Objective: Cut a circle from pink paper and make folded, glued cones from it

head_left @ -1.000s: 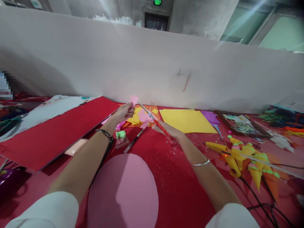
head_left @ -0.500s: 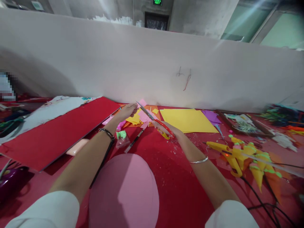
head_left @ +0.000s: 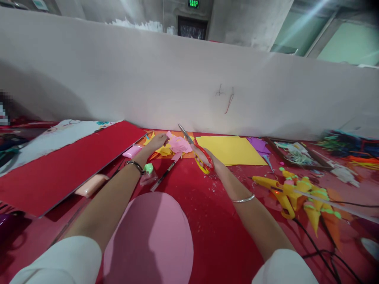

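My right hand (head_left: 204, 157) is wrapped round the red and yellow handles of a pair of scissors (head_left: 187, 135), whose blades look closed and point up and to the left. Over the paper scraps, my left hand (head_left: 159, 142) has its fingers curled together. Pink paper scraps (head_left: 179, 145) lie right beside its fingertips; whether it grips one of them is too small to tell. Under the pink lie yellow paper scraps (head_left: 164, 151) on an orange sheet (head_left: 188, 154). A pen (head_left: 163, 176) rests just in front of the pile. Close to me lies a large pink paper oval (head_left: 149, 236).
Yellow sheets (head_left: 231, 150) and purple paper (head_left: 258, 145) lie to the right. Beyond are a tray (head_left: 296, 154), a yellow glue gun (head_left: 275, 191) with a lit red light and cable, and small yellow cones (head_left: 312, 215). A red board (head_left: 68, 165) slants across the left, before a white partition (head_left: 148, 79).
The scissors have drawn away from my left hand and point more steeply upward. My left hand has lowered toward the scraps. A pink piece near the blades now appears on the pile.
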`<action>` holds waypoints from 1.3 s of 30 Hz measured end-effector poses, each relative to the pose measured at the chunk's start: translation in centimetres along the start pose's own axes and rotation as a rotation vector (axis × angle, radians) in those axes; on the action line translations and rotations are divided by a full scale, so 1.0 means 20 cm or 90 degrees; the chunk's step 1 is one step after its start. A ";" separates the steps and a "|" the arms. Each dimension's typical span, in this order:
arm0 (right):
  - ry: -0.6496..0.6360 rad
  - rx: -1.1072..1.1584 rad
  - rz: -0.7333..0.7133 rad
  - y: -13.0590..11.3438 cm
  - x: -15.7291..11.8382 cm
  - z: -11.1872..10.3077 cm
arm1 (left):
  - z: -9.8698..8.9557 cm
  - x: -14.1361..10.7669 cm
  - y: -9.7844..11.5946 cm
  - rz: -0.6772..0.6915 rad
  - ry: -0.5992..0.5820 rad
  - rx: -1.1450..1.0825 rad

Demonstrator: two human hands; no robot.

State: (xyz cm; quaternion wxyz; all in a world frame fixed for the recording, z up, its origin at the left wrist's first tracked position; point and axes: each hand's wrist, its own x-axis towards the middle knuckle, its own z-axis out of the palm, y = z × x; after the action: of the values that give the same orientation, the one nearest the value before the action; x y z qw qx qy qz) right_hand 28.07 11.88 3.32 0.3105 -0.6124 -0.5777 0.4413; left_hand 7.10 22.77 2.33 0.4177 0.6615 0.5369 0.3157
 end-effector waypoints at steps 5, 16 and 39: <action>0.014 0.028 0.003 0.02 -0.05 -0.04 | 0.05 -0.02 -0.03 0.032 0.135 0.175; -0.007 -0.067 -0.042 0.02 -0.26 -0.08 | -0.06 -0.26 0.15 0.088 0.159 0.405; 0.106 -0.512 -0.147 -0.04 0.06 0.05 | 0.25 -1.64 0.14 0.142 -0.467 0.511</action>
State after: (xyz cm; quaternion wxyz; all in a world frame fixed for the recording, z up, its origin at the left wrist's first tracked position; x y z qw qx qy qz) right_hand 26.82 13.09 3.46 0.1398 -0.6498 -0.7414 0.0920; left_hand 5.28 -10.42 3.57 0.2566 0.8882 0.3611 -0.1220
